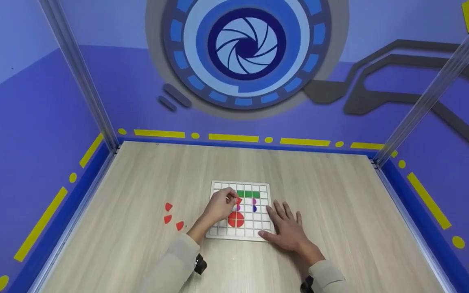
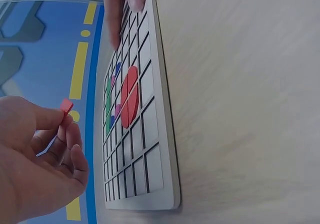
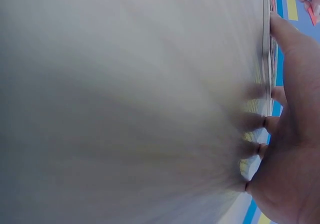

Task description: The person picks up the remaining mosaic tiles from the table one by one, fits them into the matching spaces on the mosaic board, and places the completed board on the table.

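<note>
While 3 red wedges (image 1: 167, 219) lie on the table (image 1: 136, 256) at the left, apart from the white gridded board (image 1: 240, 233), the left hand (image 1: 220, 204) pinches another red wedge (image 2: 67, 105) between thumb and fingers, above the board. On the grid, nearer the person, sits a red disc (image 1: 236, 219) in 4 quarters; farther right lie a green strip (image 1: 248, 194), a pink piece (image 1: 254, 201) and, just beside that, a dark blue piece (image 1: 255, 208). At the board's right edge, the right hand (image 1: 287, 228) spreads its fingers, gripping nothing, its thumb resting on the board near the closest corner.
</note>
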Demonstrator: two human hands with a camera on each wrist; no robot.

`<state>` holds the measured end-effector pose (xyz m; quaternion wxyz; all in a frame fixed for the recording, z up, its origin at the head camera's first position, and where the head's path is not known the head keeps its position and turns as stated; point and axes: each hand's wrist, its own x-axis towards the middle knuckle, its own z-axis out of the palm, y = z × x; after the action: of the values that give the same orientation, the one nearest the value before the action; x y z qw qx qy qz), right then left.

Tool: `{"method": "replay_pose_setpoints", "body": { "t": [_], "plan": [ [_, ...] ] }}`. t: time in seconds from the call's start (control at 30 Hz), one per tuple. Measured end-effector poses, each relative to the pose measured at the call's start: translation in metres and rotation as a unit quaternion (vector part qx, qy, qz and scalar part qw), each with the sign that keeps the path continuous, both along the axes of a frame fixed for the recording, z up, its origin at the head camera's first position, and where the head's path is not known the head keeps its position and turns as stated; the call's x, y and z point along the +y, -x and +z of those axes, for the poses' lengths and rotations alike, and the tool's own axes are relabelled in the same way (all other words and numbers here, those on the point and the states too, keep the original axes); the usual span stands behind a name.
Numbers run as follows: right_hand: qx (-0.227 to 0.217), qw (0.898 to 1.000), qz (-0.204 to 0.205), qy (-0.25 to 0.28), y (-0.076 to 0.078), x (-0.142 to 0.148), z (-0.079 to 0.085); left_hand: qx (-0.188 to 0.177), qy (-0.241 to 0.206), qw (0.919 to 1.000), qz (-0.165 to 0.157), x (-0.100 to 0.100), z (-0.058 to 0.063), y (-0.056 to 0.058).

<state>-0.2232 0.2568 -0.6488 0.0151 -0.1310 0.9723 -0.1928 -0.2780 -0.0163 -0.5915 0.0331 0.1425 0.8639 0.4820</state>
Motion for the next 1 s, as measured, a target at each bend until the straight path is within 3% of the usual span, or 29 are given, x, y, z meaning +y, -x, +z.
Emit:
{"method": "replay_pose_setpoints", "body": {
  "t": [0.43, 0.83, 1.0],
  "plan": [
    [0.007, 1.0, 0.005, -0.005, -0.001, 0.002, 0.002, -0.018, 0.012, 0.9997, 0.009, 0.021, 0.0, -0.007],
    [0.007, 1.0, 0.001, -0.001, -0.001, 0.001, 0.002, 0.021, 0.137, 0.99, 0.028, 0.043, -0.007, -0.01],
    [0.011, 1.0, 0.003, -0.004, -0.001, -0.001, 0.001, 0.018, 0.171, 0.9844, 0.036, 0.046, -0.011, -0.012]
  ]
}}
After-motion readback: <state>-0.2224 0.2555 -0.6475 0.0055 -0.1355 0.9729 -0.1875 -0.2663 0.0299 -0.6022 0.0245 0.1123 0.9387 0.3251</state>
